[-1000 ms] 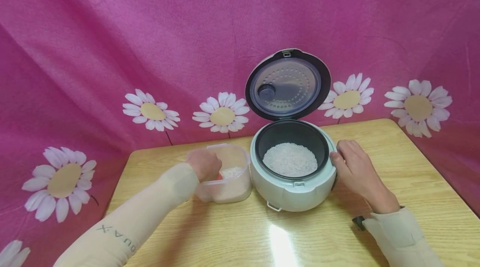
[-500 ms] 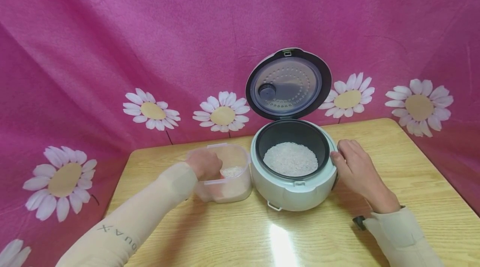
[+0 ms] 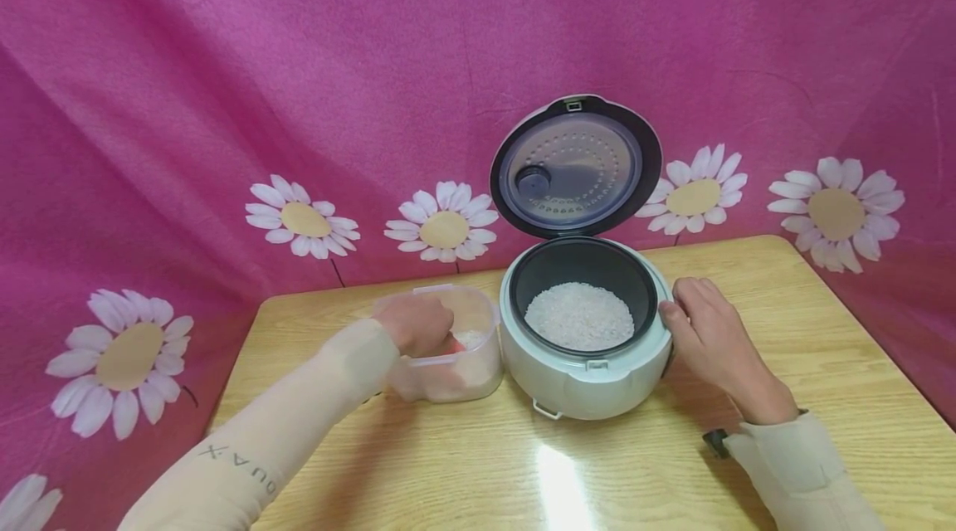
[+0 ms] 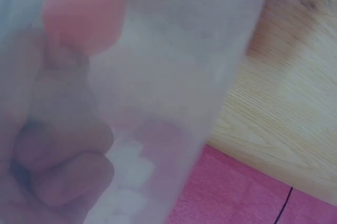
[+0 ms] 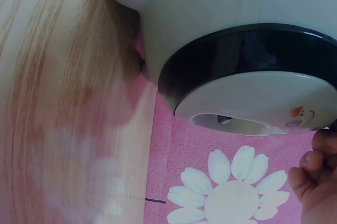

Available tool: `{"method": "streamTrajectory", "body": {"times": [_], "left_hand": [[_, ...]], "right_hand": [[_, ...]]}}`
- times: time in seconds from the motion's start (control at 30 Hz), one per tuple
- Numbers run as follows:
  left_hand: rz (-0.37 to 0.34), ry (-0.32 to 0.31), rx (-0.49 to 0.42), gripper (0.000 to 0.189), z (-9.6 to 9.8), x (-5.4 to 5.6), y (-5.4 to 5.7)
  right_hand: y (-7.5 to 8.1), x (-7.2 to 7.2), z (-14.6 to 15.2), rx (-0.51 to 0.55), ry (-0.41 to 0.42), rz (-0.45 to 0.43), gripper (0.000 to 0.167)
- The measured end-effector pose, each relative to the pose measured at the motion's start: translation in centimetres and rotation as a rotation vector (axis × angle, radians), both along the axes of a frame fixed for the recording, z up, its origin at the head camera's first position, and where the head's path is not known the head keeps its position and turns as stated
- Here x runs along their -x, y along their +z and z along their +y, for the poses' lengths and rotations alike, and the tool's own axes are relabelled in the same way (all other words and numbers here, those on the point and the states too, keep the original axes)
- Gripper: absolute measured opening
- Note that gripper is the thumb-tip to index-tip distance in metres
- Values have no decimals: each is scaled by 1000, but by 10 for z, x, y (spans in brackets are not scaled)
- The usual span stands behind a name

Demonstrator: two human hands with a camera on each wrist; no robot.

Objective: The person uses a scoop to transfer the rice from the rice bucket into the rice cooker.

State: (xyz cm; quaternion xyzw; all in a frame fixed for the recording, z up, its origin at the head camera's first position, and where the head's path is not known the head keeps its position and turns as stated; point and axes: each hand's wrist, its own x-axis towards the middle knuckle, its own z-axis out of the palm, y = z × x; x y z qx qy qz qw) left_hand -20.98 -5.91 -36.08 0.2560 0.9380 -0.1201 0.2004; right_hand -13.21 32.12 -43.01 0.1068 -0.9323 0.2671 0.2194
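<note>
My left hand (image 3: 418, 323) reaches into a translucent plastic container (image 3: 478, 377) that holds white rice (image 3: 469, 338). It grips a red-pink scoop (image 4: 87, 13), seen blurred through the container wall in the left wrist view, with curled fingers below it; its far end is hidden. Beside the container stands a pale green rice cooker (image 3: 582, 386), lid (image 3: 590, 158) raised. Rice (image 3: 578, 317) covers the bottom of its dark inner pot (image 3: 553, 261). My right hand (image 3: 713, 340) holds the cooker's right side, thumb at the rim; its curled fingers (image 5: 310, 174) show partly in the right wrist view.
Both vessels stand close together near the back of a wooden table (image 3: 463, 465). Behind the table hangs a pink cloth (image 3: 358, 83) printed with white flowers. The raised lid stands in front of this cloth.
My left hand has shifted slightly to the right inside the container, and the red-pink scoop with it. My right hand stays on the cooker.
</note>
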Motion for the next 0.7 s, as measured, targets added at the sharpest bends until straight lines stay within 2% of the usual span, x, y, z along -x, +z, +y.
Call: {"method": "streamTrajectory", "body": {"times": [0.23,0.53,0.7], "left_hand": [[-12,13,-38,19,7,1,0],[51,-46,-55,23,16,1,0],[96,-50,-38,24,19,0,-3]], "right_hand": [[1,0,-1,2,-1,-18,13],[0,0,0,1,-3,-23,13],[0,0,1,2,-3,-19,13]]}}
